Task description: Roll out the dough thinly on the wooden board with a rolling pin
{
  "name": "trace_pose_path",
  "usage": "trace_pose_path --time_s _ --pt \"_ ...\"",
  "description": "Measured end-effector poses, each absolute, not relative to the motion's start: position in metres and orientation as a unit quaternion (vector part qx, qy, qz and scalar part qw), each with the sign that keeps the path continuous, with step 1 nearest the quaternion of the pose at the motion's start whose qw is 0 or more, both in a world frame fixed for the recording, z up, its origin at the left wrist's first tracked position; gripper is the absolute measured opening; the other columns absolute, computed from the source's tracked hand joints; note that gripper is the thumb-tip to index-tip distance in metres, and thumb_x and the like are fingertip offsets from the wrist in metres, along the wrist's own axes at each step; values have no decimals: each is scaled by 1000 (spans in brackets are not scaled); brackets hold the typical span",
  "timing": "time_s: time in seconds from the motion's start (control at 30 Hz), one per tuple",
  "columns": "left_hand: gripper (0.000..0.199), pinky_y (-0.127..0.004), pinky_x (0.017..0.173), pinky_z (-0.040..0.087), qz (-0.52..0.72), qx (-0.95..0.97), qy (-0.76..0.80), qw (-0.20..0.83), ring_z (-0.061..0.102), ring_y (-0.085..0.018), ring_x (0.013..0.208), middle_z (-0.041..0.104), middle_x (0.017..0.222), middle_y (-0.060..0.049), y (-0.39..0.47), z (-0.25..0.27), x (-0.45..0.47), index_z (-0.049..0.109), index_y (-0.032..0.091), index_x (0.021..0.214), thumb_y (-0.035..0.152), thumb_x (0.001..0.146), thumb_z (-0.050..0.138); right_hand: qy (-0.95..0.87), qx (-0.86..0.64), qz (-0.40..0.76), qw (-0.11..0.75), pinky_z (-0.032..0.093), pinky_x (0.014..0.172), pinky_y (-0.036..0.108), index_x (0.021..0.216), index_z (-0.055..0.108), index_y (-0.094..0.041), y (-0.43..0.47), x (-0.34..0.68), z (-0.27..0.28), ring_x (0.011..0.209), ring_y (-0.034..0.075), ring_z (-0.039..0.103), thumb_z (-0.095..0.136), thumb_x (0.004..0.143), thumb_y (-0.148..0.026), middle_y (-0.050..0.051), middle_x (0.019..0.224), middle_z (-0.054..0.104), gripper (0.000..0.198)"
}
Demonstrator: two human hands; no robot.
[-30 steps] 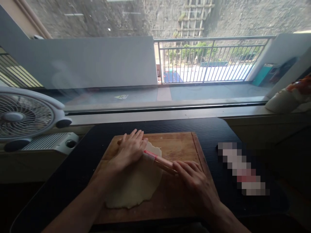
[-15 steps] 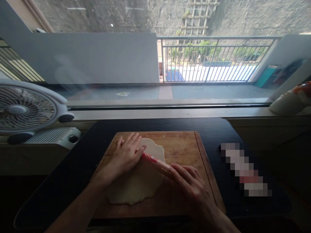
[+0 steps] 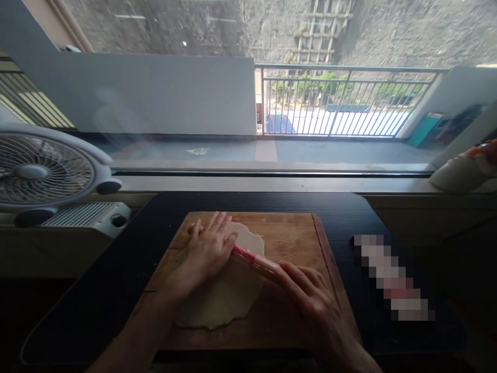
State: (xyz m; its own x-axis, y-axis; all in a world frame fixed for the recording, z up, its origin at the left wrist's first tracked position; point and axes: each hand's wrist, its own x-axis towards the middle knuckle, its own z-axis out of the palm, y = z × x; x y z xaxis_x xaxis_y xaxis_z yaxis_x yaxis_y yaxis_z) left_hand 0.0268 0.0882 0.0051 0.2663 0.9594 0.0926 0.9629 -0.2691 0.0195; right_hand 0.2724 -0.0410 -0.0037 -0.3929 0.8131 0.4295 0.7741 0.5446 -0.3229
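A rolling pin [image 3: 248, 255] with a red band and a shiny surface lies slantwise across a sheet of pale dough [image 3: 221, 305]. My left hand [image 3: 213, 243] rests over its far left part, fingers stretched forward and thumb along the near side. At the other end my right hand [image 3: 310, 290] has its fingers laid over the pin, hiding that end. The dough is thin, with an uneven edge, and is partly covered by my left hand and forearm. Beneath it is a wooden cutting board [image 3: 295, 233].
The board lies on a black table [image 3: 116, 290]. A pixelated object [image 3: 392, 277] is on the table's right side. To the left stand a white fan [image 3: 31, 171] and a grey appliance with a knob [image 3: 97, 215]. A window sill [image 3: 272, 184] borders the table's far side.
Both hands and the rolling pin have shifted slightly right in view, as has much of the scene. Both hands stay on the pin.
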Motion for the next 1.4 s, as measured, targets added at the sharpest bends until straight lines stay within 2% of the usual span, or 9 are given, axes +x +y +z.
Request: trace_pose_path --time_s 0.1,0.37,0.57,0.67,0.83,0.97,1.1,1.23,1.4 --pt "60 -52 113 12 -39 -796 -603 31 18 -24 141 30 150 -7 81 5 21 36 15 141 46 94 14 -834 -468 54 287 44 94 40 141 38 -21 -39 272 -6 113 23 50 41 93 -16 8 132 53 48" --pt "63 -56 109 18 5 -772 -633 -52 23 -26 139 39 146 -6 164 22 94 37 19 140 53 91 17 -775 -568 7 278 43 93 43 128 51 -19 -8 288 -4 108 24 52 44 94 -22 7 117 62 35" --pt "58 -51 112 14 -42 -795 -604 20 22 -24 140 37 147 -7 86 12 38 41 14 138 43 94 16 -823 -481 22 302 42 95 42 141 37 -21 -43 284 -9 115 23 48 41 92 -11 7 132 53 50" --pt "58 -50 113 12 -40 -797 -601 34 20 -24 140 35 148 -8 71 9 26 42 14 137 42 94 16 -824 -472 34 312 43 93 42 140 38 -22 -44 283 -10 112 23 50 41 92 -12 7 129 55 48" --pt "58 -54 111 15 -2 -784 -619 -37 23 -23 139 40 145 -7 143 13 74 42 17 137 46 93 17 -785 -544 14 297 44 91 41 125 53 -20 -15 290 -7 104 23 55 45 93 -23 7 113 64 33" --pt "61 -56 109 18 2 -779 -624 -64 24 -25 139 38 146 -8 175 21 103 39 15 138 49 92 18 -761 -580 -18 291 44 92 42 124 54 -19 -11 293 -2 105 24 54 45 93 -21 8 111 64 32" --pt "60 -52 112 13 -52 -786 -616 -9 24 -23 139 40 146 -6 123 11 67 41 15 137 47 94 14 -786 -529 -32 318 45 91 41 132 48 -20 -33 289 -7 108 23 54 45 91 -14 8 120 61 41" --pt "60 -49 114 8 -102 -786 -606 69 17 -23 141 29 150 -8 53 -2 22 33 14 142 45 94 19 -813 -484 -8 323 45 92 42 136 44 -23 -45 287 -12 110 23 54 44 91 -13 8 124 59 46" --pt "63 -49 114 10 -76 -783 -617 34 19 -23 141 30 150 -11 88 4 39 35 10 141 46 93 15 -800 -521 7 298 42 94 41 125 52 -20 -17 289 -6 105 22 55 44 93 -19 7 114 63 34"
